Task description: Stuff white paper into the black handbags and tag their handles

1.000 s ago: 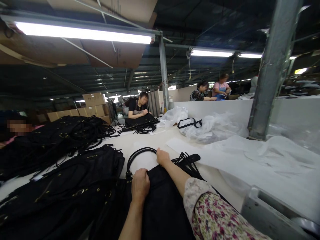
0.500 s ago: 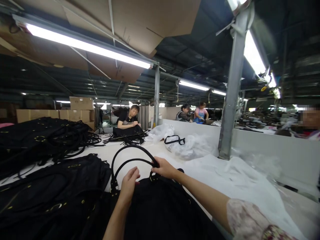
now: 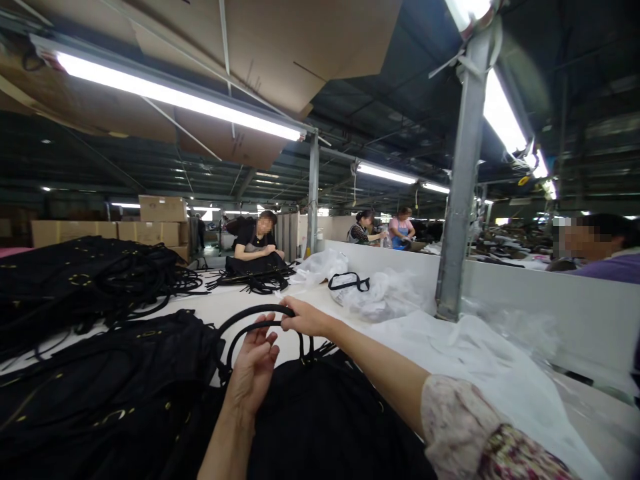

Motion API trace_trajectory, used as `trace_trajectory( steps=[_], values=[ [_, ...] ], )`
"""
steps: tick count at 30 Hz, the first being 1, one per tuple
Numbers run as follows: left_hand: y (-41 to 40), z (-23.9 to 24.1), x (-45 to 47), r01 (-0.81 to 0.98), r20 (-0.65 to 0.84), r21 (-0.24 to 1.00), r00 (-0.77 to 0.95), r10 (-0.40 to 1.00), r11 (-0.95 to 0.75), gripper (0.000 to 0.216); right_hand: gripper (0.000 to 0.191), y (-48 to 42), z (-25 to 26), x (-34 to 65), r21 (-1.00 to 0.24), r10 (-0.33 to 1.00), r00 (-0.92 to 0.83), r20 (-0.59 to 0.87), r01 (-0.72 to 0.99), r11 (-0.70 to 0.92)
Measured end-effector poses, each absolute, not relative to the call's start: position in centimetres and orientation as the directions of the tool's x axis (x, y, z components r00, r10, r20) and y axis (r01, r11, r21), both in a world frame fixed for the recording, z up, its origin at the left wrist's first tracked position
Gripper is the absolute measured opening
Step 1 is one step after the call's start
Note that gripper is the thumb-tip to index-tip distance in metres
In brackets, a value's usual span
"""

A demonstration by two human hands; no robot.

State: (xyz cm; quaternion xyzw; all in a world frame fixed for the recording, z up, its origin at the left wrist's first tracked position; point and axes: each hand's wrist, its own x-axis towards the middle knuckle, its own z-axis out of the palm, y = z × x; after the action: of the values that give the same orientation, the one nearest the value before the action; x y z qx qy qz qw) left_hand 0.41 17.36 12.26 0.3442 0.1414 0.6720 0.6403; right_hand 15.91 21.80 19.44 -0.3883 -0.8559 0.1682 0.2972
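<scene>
A black handbag lies in front of me on the white table, its two looped handles raised. My right hand is closed around the top of the handles. My left hand rests against the lower handle loop with its palm up and fingers stretched out. A flowered sleeve covers my right forearm.
Piles of black bags and straps fill the left side. White plastic wrapping and a steel post stand at right. One person works at the table's far end, others beyond a white partition.
My right hand has slid left along the handles and drawn them lower. My left hand has opened, with its fingers now stretched along the lower loop.
</scene>
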Motion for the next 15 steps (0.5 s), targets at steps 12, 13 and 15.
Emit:
trace_trajectory(
  steps=[12,13,15],
  values=[
    [17.3,14.4,-0.3,-0.656,0.137,0.723,-0.168,0.976,-0.214,0.012,0.029,22.5,19.0,16.6,-0.473,0.781,-0.623,-0.033,0.699,0.537],
    [17.5,14.5,-0.2,-0.644,0.134,0.737,-0.158,0.978,-0.205,0.020,0.042,22.3,20.2,17.9,-0.520,0.765,-0.640,-0.075,0.679,0.518],
    [17.9,14.8,-0.1,-0.630,0.122,0.756,-0.132,0.984,-0.178,0.033,0.063,21.4,23.3,22.0,-0.635,0.741,-0.658,-0.136,0.632,0.445]
  ],
)
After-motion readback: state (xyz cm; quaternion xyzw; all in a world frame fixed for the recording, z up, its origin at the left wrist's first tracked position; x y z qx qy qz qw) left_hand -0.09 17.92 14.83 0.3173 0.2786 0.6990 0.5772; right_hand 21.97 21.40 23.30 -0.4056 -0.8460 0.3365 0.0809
